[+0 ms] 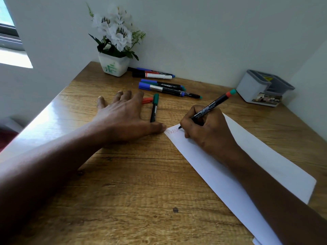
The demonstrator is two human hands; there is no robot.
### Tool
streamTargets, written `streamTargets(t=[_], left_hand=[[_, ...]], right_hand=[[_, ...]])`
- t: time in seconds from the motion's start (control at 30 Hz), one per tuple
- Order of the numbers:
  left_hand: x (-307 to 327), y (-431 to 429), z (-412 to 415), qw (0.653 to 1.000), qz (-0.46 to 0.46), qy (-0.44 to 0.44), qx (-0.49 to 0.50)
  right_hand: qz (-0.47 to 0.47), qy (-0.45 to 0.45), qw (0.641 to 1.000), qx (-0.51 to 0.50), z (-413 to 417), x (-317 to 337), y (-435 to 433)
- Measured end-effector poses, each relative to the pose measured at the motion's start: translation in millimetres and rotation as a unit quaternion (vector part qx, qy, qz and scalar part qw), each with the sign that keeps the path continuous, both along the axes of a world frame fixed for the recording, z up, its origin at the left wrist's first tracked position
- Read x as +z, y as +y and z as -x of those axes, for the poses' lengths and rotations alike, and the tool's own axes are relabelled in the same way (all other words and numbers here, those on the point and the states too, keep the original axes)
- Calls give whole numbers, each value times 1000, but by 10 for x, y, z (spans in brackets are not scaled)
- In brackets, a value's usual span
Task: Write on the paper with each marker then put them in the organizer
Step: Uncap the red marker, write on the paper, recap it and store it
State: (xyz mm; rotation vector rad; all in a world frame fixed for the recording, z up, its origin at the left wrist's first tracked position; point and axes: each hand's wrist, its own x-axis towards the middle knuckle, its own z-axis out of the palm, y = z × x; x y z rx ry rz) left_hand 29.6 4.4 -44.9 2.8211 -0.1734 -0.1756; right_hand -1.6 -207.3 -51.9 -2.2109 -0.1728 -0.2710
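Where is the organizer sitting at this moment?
In the head view, the organizer stands at the far right corner of the table by the wall, beyond the right hand writing on the paper with a marker.

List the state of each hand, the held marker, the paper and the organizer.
left hand: open, flat on the table
right hand: grips the held marker
paper: flat, red writing at one corner
held marker: uncapped, tip on paper
organizer: upright, no markers visible inside
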Motion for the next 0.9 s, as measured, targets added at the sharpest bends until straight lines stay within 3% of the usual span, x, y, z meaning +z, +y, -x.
streamTargets(t=[0.47,0.7,0.9], left_hand=[[-16,13,-13,1000,6,-8,1],[30,73,21,996,78,-51,17],[-14,89,-60,985,68,-159,-10]], right_hand=[[-21,13,1000,0,35,4,-28],[-256,68,964,3,-10,66,-112],[-334,100,936,45,-48,85,-147]])
